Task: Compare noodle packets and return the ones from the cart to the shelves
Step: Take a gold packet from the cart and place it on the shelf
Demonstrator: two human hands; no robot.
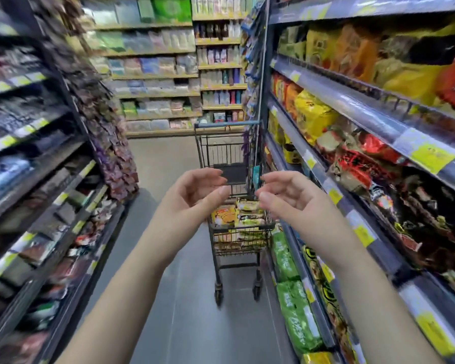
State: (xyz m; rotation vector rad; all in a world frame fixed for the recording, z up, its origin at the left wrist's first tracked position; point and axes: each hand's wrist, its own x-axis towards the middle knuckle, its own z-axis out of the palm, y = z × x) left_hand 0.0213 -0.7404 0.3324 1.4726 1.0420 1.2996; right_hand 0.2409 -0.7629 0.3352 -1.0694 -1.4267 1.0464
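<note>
A dark wire shopping cart (227,137) stands in the aisle ahead of me, close to the right-hand shelves. Several yellow and green noodle packets (247,212) lie in its basket. My left hand (195,191) and my right hand (286,195) are both raised in front of the cart, palms turned towards each other, fingers loosely curved, with nothing in either. Both hands hover apart from the cart and the packets.
Noodle shelves (352,101) line the right side, packed with yellow, orange, red and green packets. Blurred shelves of dark packets (37,153) run along the left. A far shelf wall (158,74) closes the aisle. Grey floor (184,298) lies between me and the cart.
</note>
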